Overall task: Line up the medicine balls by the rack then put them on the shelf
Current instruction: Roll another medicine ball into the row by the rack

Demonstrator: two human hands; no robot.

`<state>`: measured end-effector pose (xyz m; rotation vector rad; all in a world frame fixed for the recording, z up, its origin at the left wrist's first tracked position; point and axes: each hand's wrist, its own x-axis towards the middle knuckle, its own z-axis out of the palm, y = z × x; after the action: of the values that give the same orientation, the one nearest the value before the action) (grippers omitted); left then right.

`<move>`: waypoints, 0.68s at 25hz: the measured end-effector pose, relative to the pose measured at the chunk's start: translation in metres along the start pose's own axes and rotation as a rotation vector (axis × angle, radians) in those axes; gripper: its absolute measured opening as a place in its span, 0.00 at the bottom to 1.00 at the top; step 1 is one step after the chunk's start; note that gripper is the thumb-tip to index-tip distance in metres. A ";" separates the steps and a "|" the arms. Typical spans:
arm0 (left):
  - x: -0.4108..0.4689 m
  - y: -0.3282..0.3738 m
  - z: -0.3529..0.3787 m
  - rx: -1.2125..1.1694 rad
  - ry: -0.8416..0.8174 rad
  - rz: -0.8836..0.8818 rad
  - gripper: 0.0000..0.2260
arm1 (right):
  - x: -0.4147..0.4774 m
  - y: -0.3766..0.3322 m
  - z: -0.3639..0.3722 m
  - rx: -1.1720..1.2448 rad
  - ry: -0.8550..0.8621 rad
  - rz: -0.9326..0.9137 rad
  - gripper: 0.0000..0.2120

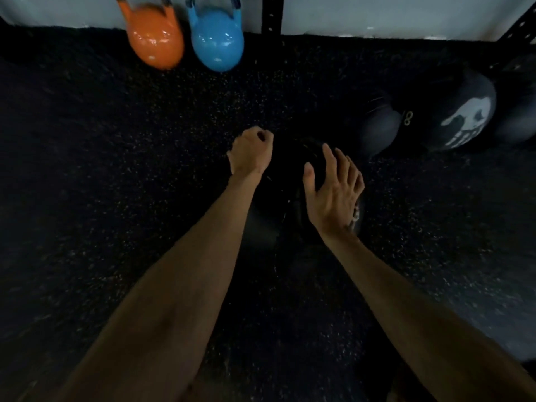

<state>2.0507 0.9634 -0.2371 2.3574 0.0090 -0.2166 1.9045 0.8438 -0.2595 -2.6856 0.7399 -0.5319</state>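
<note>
Two bare forearms reach up from the lower edge of the frame to a black medicine ball [290,172] that lies on the dark speckled floor [116,175] at the centre of the frame, directly below the hands. The right hand [333,195] is open, fingers straight and spread over the ball's right side; whether the palm touches it is hard to tell in the dark. The left hand [251,152] sits at the ball's far left edge with its fingers curled in; I cannot tell whether they hook the ball or hold nothing. The ball is round, so it has no long axis to mind. What matters is direction: the other balls lie to the right and a little farther away, first a plain dark ball [380,129], then a ball with a white print [464,117], near a rack upright [519,24] in the upper right corner. The right hand is the nearer to that row, so the ball probably has to travel rightward. Farthest off, at upper left, stand an orange kettlebell [156,39] and a blue kettlebell [216,42].
</note>
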 end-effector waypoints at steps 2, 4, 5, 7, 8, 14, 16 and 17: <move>-0.026 -0.008 0.004 0.006 0.062 0.122 0.18 | 0.036 -0.008 0.010 0.011 -0.018 0.043 0.32; -0.074 -0.024 0.016 0.144 0.198 0.228 0.25 | 0.082 -0.020 0.021 0.052 -0.104 0.100 0.32; -0.094 -0.032 0.022 0.174 0.231 0.263 0.29 | 0.104 -0.026 0.026 0.067 -0.142 0.132 0.31; -0.102 -0.040 0.032 0.143 0.217 0.260 0.32 | 0.140 -0.038 0.032 0.103 -0.183 0.177 0.30; -0.090 -0.039 0.032 0.115 0.218 0.233 0.32 | 0.152 -0.042 0.036 0.138 -0.183 0.185 0.28; -0.035 -0.028 0.032 0.231 0.365 0.149 0.29 | 0.176 -0.052 0.034 0.241 -0.261 0.039 0.21; -0.014 -0.020 0.027 0.212 0.334 0.122 0.29 | 0.153 -0.040 0.026 0.248 -0.278 -0.040 0.25; 0.003 -0.013 0.022 0.191 0.310 0.099 0.29 | 0.130 -0.030 0.024 0.253 -0.254 -0.081 0.28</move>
<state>2.0489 0.9571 -0.2616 2.5507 0.0224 0.2055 2.0315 0.8025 -0.2339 -2.4912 0.4623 -0.2731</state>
